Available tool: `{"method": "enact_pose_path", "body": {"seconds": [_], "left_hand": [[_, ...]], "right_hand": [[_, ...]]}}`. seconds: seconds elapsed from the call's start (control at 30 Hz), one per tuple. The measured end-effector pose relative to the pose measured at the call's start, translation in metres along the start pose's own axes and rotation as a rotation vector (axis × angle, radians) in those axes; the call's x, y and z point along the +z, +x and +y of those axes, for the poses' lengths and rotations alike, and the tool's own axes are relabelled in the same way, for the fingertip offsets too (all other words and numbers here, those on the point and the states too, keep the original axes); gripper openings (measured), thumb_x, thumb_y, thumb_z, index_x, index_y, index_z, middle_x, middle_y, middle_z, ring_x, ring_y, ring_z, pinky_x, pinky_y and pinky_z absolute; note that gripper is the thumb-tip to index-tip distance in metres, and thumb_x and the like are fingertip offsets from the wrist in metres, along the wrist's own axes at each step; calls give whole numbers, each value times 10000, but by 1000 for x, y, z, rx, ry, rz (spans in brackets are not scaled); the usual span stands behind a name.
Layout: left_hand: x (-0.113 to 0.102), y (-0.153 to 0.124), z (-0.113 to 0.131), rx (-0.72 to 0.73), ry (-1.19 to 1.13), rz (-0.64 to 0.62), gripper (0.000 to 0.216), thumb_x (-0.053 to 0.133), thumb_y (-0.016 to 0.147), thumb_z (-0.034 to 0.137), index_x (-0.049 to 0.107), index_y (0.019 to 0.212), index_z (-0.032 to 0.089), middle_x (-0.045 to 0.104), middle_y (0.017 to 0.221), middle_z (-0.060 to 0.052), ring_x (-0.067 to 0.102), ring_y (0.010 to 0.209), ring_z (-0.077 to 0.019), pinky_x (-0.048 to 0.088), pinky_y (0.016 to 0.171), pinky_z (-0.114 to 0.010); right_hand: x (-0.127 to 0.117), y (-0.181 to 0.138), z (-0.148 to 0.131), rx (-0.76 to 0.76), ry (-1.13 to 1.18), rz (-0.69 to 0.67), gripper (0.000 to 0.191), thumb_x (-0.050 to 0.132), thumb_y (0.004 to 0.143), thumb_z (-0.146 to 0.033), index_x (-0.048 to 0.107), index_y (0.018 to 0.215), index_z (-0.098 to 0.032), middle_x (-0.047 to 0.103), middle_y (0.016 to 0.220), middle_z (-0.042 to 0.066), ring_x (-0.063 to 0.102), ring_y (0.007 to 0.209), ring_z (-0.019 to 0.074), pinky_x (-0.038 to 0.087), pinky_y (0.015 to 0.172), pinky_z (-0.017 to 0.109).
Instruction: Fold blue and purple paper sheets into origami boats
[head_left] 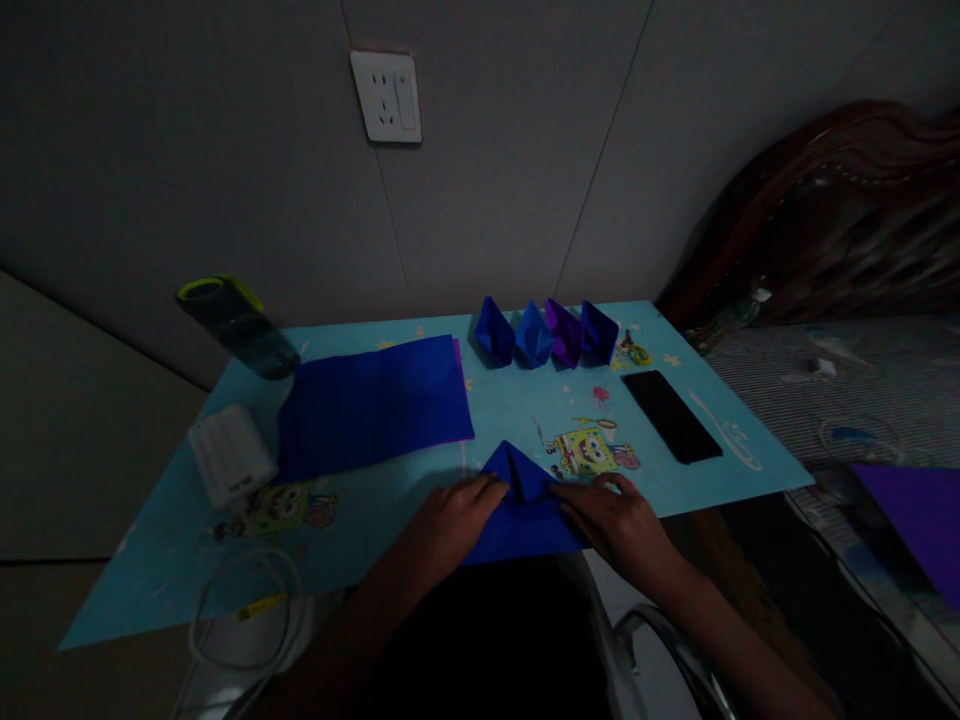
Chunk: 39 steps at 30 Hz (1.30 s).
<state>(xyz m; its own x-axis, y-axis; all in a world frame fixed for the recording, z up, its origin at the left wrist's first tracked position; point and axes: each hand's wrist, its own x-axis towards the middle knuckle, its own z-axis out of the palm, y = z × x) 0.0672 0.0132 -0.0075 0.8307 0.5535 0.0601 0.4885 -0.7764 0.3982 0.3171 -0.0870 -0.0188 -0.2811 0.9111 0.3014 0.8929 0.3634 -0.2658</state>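
Observation:
A dark blue sheet of origami paper (523,533), folded to a triangular peak with a slit down its middle, lies at the table's front edge. My left hand (469,505) grips its left side, the thumb and fingers closed near the base of the peak. On the right side my right hand (611,515) pinches the fold, its fingers closed on the paper. The lower flap of the sheet spreads out flat towards my body. Beyond the hands stand several folded paper boats (533,336) in blue and purple, in a row near the wall.
A stack of blue paper (375,405) lies left of centre. Further left are a tilted bottle (244,325) and a white power adapter (231,455) with a cable (296,610). A black phone (671,415) lies at right. Purple paper (919,515) rests on the bed.

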Motion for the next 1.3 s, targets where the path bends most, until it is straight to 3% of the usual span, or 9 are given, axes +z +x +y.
{"method": "enact_pose_path", "body": {"seconds": [0.17, 0.4, 0.57, 0.67, 0.77, 0.9, 1.0, 1.17, 1.3], "left_hand": [[-3, 0, 3, 45, 33, -19, 389, 524, 930, 145, 545, 1308, 234, 654, 1260, -94, 642, 1132, -240, 567, 902, -400], [-2, 1, 1, 35, 36, -36, 358, 565, 936, 255, 543, 1292, 219, 624, 1299, -92, 614, 1161, -234, 532, 957, -401], [0, 6, 2, -28, 100, -53, 389, 524, 941, 173, 514, 1314, 282, 640, 1164, -45, 670, 960, -184, 567, 793, -308], [-1, 6, 7, 11, 230, -73, 435, 493, 929, 113, 514, 1317, 309, 596, 1217, -59, 643, 1023, -221, 557, 689, -288], [0, 3, 10, 102, 313, -39, 349, 490, 933, 115, 568, 1250, 240, 614, 1217, -81, 563, 1172, -275, 551, 818, -370], [5, -5, 9, 158, 339, 26, 351, 458, 949, 107, 559, 1276, 182, 623, 1272, -93, 502, 1260, -284, 381, 1080, -504], [10, -13, 6, 126, 314, 1, 400, 434, 958, 120, 507, 1349, 161, 617, 1315, -99, 530, 1243, -267, 389, 1071, -468], [9, -31, 4, 134, 213, -35, 616, 501, 929, 499, 430, 1420, 135, 467, 1488, -131, 430, 1361, -288, 345, 1123, -438], [7, -44, 0, 161, 198, -75, 671, 555, 901, 449, 362, 1462, 134, 364, 1552, -132, 352, 1420, -271, 323, 1152, -426]], "right_hand": [[-1, 15, -11, 34, -76, -9, 173, 576, 954, -351, 687, 956, -218, 741, 890, 48, 645, 812, 214, 381, 806, 387], [-1, 32, -23, -14, 66, -164, 179, 577, 952, -318, 685, 1076, -248, 711, 1038, 47, 617, 932, 218, 411, 846, 379], [9, 37, -15, 96, 95, -146, 175, 545, 967, -283, 688, 1036, -210, 714, 907, 53, 653, 833, 210, 488, 777, 346], [18, 36, -13, 137, 47, -70, 185, 551, 960, -283, 671, 1072, -198, 703, 923, 80, 656, 845, 224, 515, 772, 357], [23, 31, -11, 107, -81, 38, 193, 558, 951, -318, 671, 1064, -210, 663, 1086, 128, 627, 960, 267, 508, 829, 420], [20, 14, -5, 20, -194, 48, 194, 522, 962, -217, 680, 1074, -217, 666, 1099, 121, 608, 971, 258, 488, 827, 414], [10, -1, -1, -105, -141, -43, 296, 496, 968, -156, 627, 1230, -200, 695, 1104, 103, 630, 936, 222, 498, 843, 394], [-6, -20, 0, -200, -128, -129, 551, 612, 918, -394, 501, 1390, -133, 564, 1385, 164, 573, 1178, 295, 476, 984, 495], [-5, -30, 5, -229, -167, -126, 459, 523, 949, -138, 487, 1404, -183, 554, 1412, 120, 582, 1178, 255, 481, 986, 491]]}}
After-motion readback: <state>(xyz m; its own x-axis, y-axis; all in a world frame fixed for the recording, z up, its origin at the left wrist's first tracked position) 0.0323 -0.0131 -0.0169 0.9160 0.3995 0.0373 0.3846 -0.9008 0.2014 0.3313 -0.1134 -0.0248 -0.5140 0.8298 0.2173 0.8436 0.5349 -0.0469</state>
